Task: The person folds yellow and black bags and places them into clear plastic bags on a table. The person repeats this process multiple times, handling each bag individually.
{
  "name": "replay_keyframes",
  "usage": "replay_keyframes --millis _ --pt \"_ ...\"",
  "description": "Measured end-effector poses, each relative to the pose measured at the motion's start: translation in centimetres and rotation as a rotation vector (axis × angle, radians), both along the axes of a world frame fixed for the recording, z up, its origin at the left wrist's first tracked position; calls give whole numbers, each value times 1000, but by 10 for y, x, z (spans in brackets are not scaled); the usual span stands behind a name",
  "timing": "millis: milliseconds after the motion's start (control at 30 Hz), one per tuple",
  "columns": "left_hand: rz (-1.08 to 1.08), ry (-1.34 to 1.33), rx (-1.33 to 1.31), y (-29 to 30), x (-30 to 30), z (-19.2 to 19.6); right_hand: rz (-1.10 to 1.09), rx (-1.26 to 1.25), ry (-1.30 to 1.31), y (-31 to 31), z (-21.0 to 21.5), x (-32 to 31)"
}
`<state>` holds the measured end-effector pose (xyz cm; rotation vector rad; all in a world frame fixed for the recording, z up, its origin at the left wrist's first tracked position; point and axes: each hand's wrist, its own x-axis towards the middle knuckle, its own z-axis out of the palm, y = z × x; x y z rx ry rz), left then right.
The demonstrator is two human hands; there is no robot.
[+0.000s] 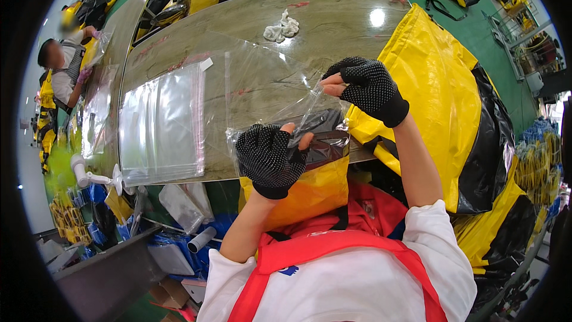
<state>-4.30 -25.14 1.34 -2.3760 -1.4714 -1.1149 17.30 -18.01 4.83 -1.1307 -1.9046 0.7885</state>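
Observation:
A clear plastic bag point(268, 71) spreads over the table edge in front of me. My right hand point(366, 89), in a black dotted glove with bare fingertips, pinches the bag's edge. Lower and to the left, my left hand point(271, 158), gloved the same way, is closed on the plastic near the bag's opening; part of its grip is hidden. Under the film, against my red apron point(333, 250), lies a folded yellow and black bag point(316, 182). It appears to sit at least partly inside the clear plastic.
A stack of flat clear bags point(161, 125) lies left on the wooden table point(339, 18). A crumpled white scrap point(281, 27) is farther back. Large yellow and black bags point(435, 95) are heaped at the right. A co-worker point(68, 65) stands at another table, far left.

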Motion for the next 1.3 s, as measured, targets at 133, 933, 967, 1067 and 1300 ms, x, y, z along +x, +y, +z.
replay_keyframes --millis 133,933,967,1067,1300 --pt "-200 -156 -39 3 -19 -3 -18 284 -79 6 -1 2" --pt "-524 55 -428 -31 14 -38 71 -410 -677 36 48 102" --pt "-434 -69 -501 -35 21 -38 -71 -429 -934 34 54 112" --pt "-278 -317 -603 -36 48 -35 -375 -73 -923 29 72 138" --pt "-574 -253 -533 -22 51 -40 353 482 -852 5 40 17"
